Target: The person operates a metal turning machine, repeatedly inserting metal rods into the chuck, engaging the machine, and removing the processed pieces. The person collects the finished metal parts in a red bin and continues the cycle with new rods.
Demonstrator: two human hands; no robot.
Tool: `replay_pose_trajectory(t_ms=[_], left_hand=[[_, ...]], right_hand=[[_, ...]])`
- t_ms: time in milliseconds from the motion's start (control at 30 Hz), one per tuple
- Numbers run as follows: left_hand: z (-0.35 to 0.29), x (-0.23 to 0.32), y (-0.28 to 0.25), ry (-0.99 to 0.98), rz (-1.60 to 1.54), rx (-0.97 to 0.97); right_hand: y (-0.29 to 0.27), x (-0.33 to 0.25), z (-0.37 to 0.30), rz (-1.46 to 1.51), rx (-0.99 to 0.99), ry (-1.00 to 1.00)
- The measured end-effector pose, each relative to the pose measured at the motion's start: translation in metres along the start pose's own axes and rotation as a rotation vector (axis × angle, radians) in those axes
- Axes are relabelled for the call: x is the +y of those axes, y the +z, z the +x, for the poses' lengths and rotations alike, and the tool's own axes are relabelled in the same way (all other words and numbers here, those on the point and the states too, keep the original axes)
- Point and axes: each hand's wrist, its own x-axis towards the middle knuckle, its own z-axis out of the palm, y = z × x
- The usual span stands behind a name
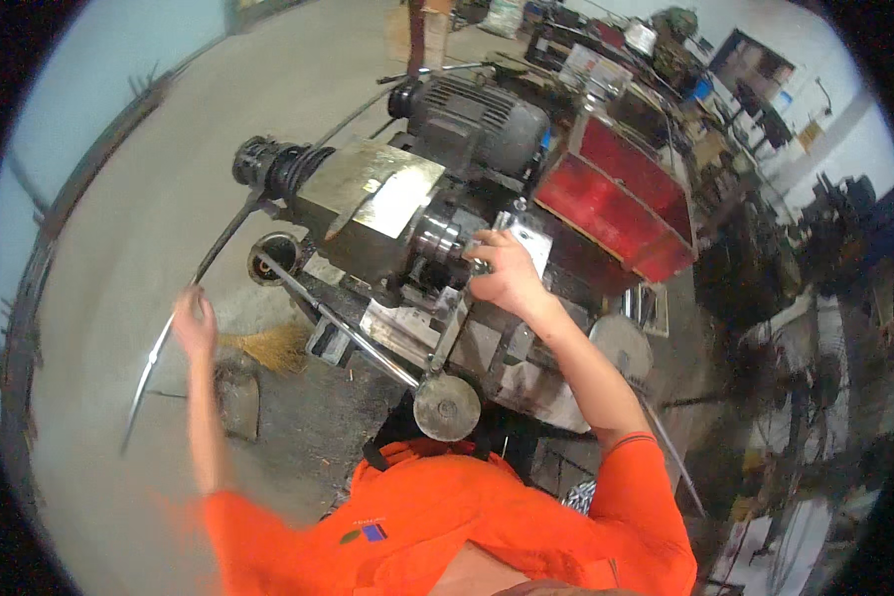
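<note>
To the left, my left hand (pixel 197 323) is slightly blurred, its fingers closed on a long thin metal rod (pixel 147 372). The rod slopes over the floor, its bright lower part below the hand and a darker part running up to the machine. My right hand (pixel 512 273) has its fingers curled beside the round metal chuck (pixel 437 238) of a lathe-like machine. What those fingers hold is mostly hidden. Left of the chuck stands the machine's metal headstock (pixel 368 194), with black pulleys (pixel 278 169) at its outer end.
A grey finned motor (pixel 477 124) sits behind the headstock, beside a red metal tray (pixel 616 199). Nearer me are a round handwheel (pixel 447 406) and a sloping steel bar (pixel 353 333). A straw broom (pixel 268 348) lies on the floor. Cluttered machinery lines the right.
</note>
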Motion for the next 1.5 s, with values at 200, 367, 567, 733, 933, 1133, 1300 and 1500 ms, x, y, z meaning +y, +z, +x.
replay_pose_trajectory(t_ms=[200, 367, 567, 733, 933, 1133, 1300, 1500], left_hand=[[-0.124, 0.066, 0.114, -0.229, -0.058, -1.018], [-0.135, 0.013, 0.157, 0.496, 0.431, -1.121], [-0.102, 0.044, 0.148, 0.337, 0.602, -1.156], [-0.083, 0.003, 0.120, 0.059, -0.027, -0.892], [-0.025, 0.046, 0.086, -0.609, -0.587, -0.661], [-0.031, 0.124, 0.097, -0.789, -0.701, -0.623], [-0.046, 0.096, 0.128, -0.758, -0.857, -0.521], [-0.047, 0.083, 0.132, -0.678, -0.869, -0.537]], right_hand=[[-0.061, 0.022, -0.101, 0.045, 0.112, 0.218], [-0.101, 0.041, -0.193, 0.067, 0.032, 0.585], [-0.122, 0.071, -0.311, -0.220, 0.107, 0.917], [-0.123, 0.117, -0.471, -0.441, -0.120, 1.457], [-0.122, 0.097, -0.502, -0.669, -0.272, 1.583], [-0.083, 0.011, -0.503, -0.280, -0.225, 1.541], [-0.013, -0.035, -0.509, 0.484, 0.206, 1.591], [-0.016, -0.067, -0.458, 0.917, 0.397, 1.672]])
